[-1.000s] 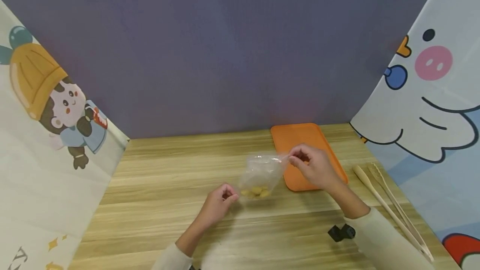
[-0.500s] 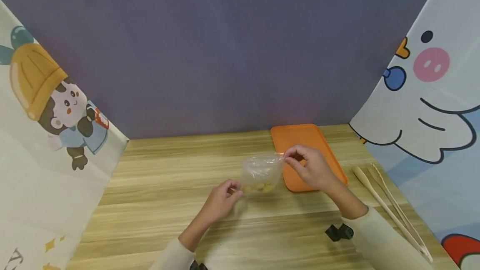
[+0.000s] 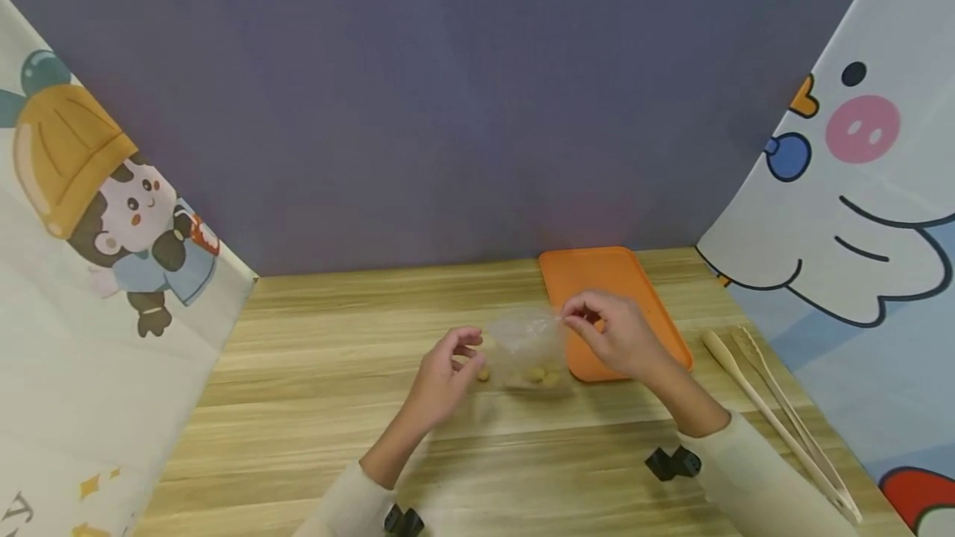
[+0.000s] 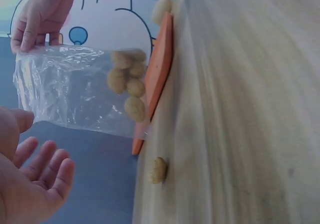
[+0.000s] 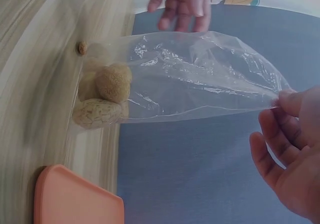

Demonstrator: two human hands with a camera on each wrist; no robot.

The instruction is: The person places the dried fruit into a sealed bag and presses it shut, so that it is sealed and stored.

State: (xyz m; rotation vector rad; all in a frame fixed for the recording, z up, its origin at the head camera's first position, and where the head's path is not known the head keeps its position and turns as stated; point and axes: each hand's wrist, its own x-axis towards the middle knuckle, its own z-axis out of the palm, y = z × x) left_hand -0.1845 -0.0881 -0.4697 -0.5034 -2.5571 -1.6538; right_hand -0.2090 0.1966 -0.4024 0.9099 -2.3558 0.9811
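A clear plastic bag [image 3: 522,338] hangs upright, its lower end close over the wooden table. Inside at the bottom lie several rough, tan, walnut-like pieces [image 5: 113,82]. My right hand [image 3: 615,334] pinches the bag's upper right corner between thumb and fingers. At the left side of the bag is my left hand [image 3: 445,375], fingers spread and loosely bent, with no grip on it. In the left wrist view the left thumb is right at the bag's upper edge. A single tan piece [image 4: 158,170] lies on the table outside the bag, below my left hand.
An orange tray [image 3: 597,268] lies behind and to the right of the bag, partly covered by my right hand. A wooden spoon [image 3: 757,400] and tongs [image 3: 794,417] lie at the right edge. Printed panels and a dark back wall [image 3: 448,106] enclose the table.
My left hand has moved up and its fingers have spread off the bag. The bag's lower end has swung right, and one tan piece now shows apart from it on the table.
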